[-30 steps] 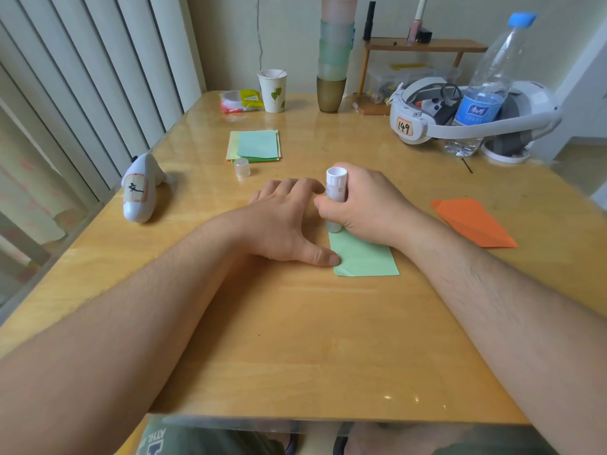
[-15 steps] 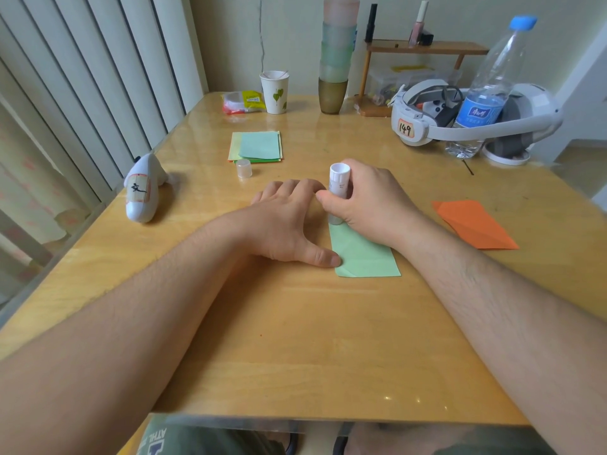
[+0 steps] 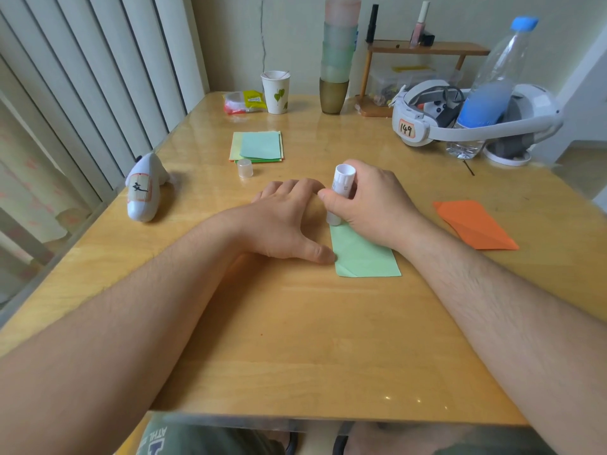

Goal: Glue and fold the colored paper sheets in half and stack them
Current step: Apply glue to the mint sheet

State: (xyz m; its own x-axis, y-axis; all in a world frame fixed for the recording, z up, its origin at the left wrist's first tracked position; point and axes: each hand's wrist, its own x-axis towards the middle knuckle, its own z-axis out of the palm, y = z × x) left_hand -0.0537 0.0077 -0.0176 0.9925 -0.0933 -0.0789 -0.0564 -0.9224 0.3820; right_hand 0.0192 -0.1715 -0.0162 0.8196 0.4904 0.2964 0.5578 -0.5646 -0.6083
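A: Head view first. Where does the pale green rectangular paper sheet (image 3: 364, 254) lie?

B: Flat on the glossy wooden table (image 3: 295, 339), near its middle. Take that sheet as the landmark. The left hand (image 3: 285, 224) lies flat just to its left, fingers straight and spread, thumb tip touching the sheet's left edge.

A: And the right hand (image 3: 371, 205)?

B: It is curled round a white cylindrical glue stick (image 3: 341, 192), held upright with its lower end down on the far end of the green sheet. The hand covers that far part.

A: The rest of the paper?

B: A stack of square sheets, light green on top with yellow and orange edges showing (image 3: 258, 146), lies beyond the sheet and to its left. The small translucent glue cap (image 3: 244, 168) stands just in front of that stack. A folded orange paper sheet (image 3: 473, 224) lies to the sheet's right, well apart.

A: Now the containers.

B: Far beyond the sheet stands a white paper cup with green leaf prints (image 3: 276, 91); what is in it I cannot tell. Beside it is a tall stack of frosted plastic tumblers (image 3: 338, 57), nested one in another, the lowest brownish. To the far right a clear plastic water bottle with a blue cap (image 3: 492, 83) stands inside the loop of a white headset (image 3: 427, 126); a little water shows at its bottom. Behind is a clear plastic box (image 3: 394, 82) under a small wooden shelf (image 3: 427, 47), holding small items too blurred to name.

A: Anything left of the sheet?

B: A white controller (image 3: 144, 192), lying near the table's edge.
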